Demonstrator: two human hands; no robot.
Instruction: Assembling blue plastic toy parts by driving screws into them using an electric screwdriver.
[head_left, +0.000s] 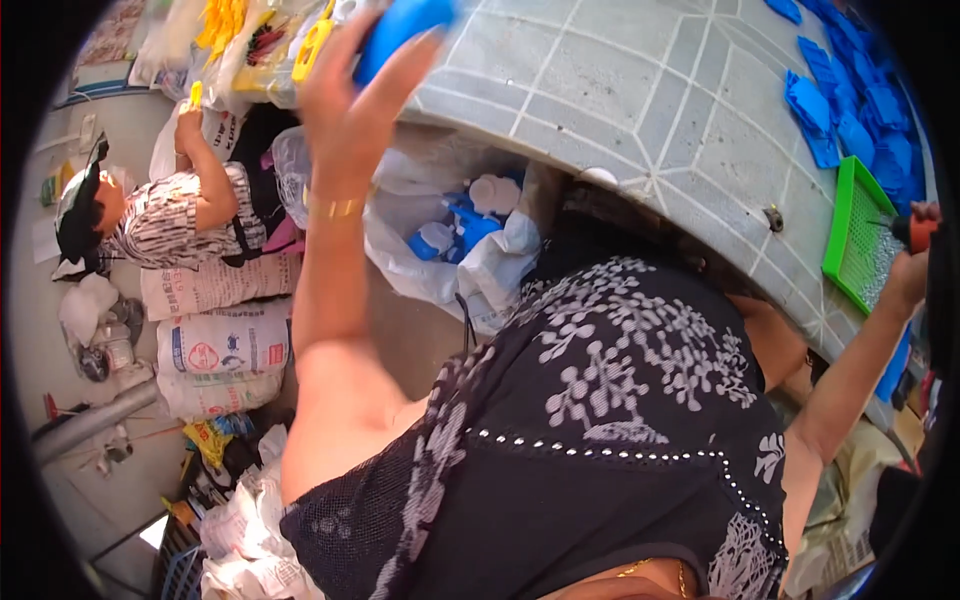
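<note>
My left hand point(352, 115) is raised at the table's left end, its fingers and thumb around a rounded blue plastic piece point(405, 35). Motion blurs both, so the piece's exact kind does not show. At the far right, my right hand point(912, 268) is closed on a tool with an orange-red and black body point(916, 232); the dark rim of the picture cuts off most of it. Beside that hand lies a green plastic basket point(845, 235) with many small silvery metal pieces in it. Blue plastic parts point(858, 110) are heaped beyond the basket.
The grey tiled table point(620, 85) curves along my front. Below its left end stands an open white sack point(395, 255) with blue and white plastic pieces. Another person point(185, 215) sits at the left, holding something yellow. Stacked printed sacks point(225, 345) lie behind that person.
</note>
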